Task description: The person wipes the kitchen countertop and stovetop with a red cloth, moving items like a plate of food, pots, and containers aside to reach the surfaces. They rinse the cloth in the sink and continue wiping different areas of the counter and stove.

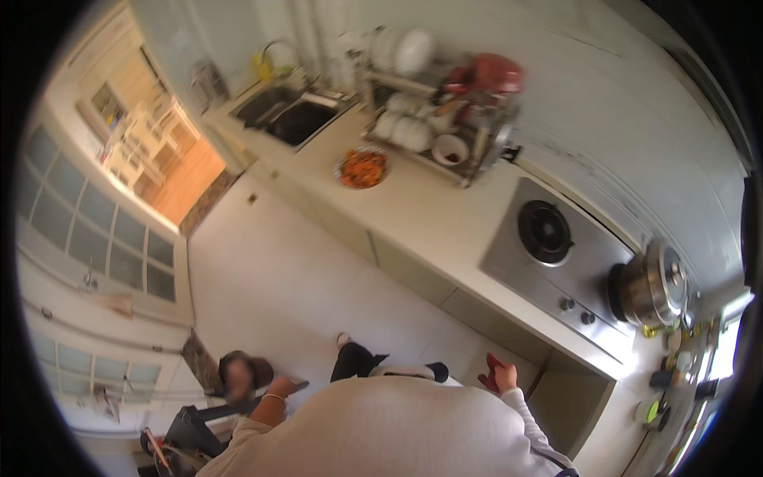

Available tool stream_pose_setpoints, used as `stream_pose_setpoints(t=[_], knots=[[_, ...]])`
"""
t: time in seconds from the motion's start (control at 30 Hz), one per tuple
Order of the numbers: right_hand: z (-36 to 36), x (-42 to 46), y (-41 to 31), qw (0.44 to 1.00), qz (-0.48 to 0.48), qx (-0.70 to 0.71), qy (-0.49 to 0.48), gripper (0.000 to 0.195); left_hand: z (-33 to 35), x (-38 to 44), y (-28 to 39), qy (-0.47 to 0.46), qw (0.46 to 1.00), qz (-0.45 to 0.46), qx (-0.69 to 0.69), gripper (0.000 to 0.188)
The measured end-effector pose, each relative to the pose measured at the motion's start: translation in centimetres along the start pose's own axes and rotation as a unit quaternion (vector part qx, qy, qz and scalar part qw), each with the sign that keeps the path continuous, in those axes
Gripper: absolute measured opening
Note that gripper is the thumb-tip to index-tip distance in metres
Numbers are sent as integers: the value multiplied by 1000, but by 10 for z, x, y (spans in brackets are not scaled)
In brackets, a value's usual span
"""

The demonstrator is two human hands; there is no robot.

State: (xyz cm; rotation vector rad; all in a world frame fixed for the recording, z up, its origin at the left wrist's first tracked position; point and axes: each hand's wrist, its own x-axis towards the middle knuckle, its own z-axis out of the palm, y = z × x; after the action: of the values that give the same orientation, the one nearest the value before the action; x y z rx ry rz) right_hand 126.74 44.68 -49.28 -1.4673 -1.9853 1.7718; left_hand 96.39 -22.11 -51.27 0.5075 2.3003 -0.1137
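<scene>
Low at the left, my left hand, with a pale band at its wrist, is closed around a dark, flat object whose kind I cannot tell. On the right, below the counter's front edge, my right hand grips a dark red item, perhaps folded cloth. A patterned plate of orange food lies on the pale counter, away from both hands. Nearer the right hand is the steel gas hob, with a lidded steel pot on its far-right burner.
A dish rack with bowls, plates and a red pot stands behind the plate of food. Beyond it is a double sink. An open cabinet lies below the hob. Dark bags are at the lower left.
</scene>
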Motion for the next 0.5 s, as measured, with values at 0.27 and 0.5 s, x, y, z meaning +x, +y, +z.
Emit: stream_pose_setpoints(t=[0.27,0.5], knots=[[264,-94,-507,707,-270,-526,-388,27,-7,-1,-120,105,948,-233,-187,29],[442,-201,-688,347,-547,-639,-414,13,-214,41,-141,211,908,-153,-329,25]])
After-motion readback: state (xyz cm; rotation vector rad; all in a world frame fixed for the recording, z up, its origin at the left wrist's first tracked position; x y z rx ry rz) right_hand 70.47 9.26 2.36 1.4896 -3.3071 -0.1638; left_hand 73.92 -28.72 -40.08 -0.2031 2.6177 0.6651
